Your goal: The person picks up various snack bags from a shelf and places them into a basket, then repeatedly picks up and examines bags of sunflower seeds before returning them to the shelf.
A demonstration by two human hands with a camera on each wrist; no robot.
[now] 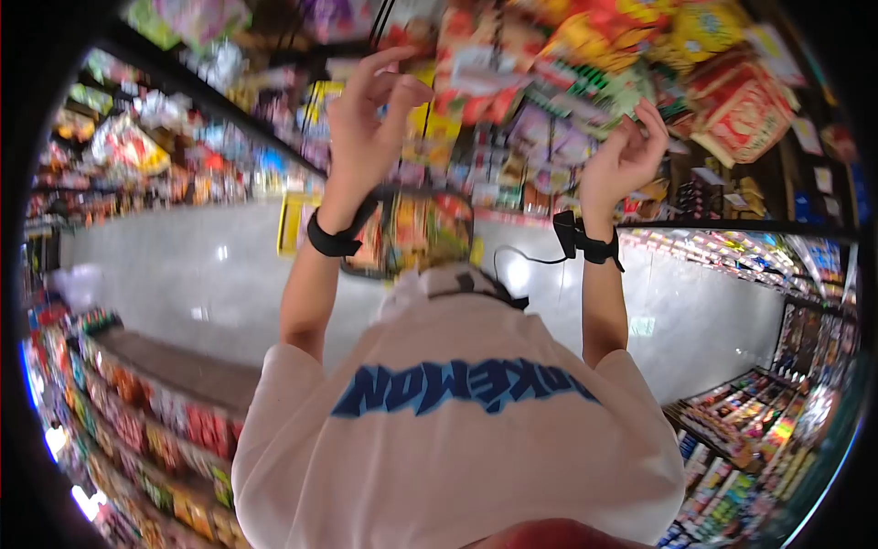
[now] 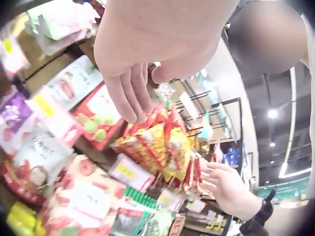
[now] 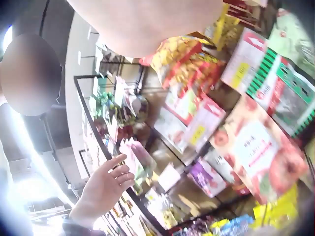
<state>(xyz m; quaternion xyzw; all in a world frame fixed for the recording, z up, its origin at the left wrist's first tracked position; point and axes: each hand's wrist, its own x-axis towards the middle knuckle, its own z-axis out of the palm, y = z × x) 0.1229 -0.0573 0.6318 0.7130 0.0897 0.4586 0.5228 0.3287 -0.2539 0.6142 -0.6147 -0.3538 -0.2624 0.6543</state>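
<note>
My left hand (image 1: 370, 123) is raised in front of hanging snack bags, its fingers bent loosely and holding nothing. In the left wrist view this hand (image 2: 157, 44) has its fingers pointing down above red-and-yellow bags (image 2: 152, 145). My right hand (image 1: 626, 165), also raised and empty, has relaxed, bent fingers near a red packet (image 1: 745, 110) and a green-and-white packet (image 1: 617, 96). The right wrist view shows only part of it (image 3: 147, 22) beside red-and-yellow bags (image 3: 189, 61); its fingers are hidden. A pink packet with fruit pictures (image 3: 261, 147) hangs below.
Below the rack, a dark-rimmed container (image 1: 471, 229) holds colourful packages, with a yellow frame (image 1: 288, 224) beside it. Grey floor (image 1: 183, 265) lies around it. Stocked shelves (image 1: 165, 412) stand at the lower left and more (image 1: 732, 439) at the lower right. Price tags (image 2: 130, 172) stick out among the bags.
</note>
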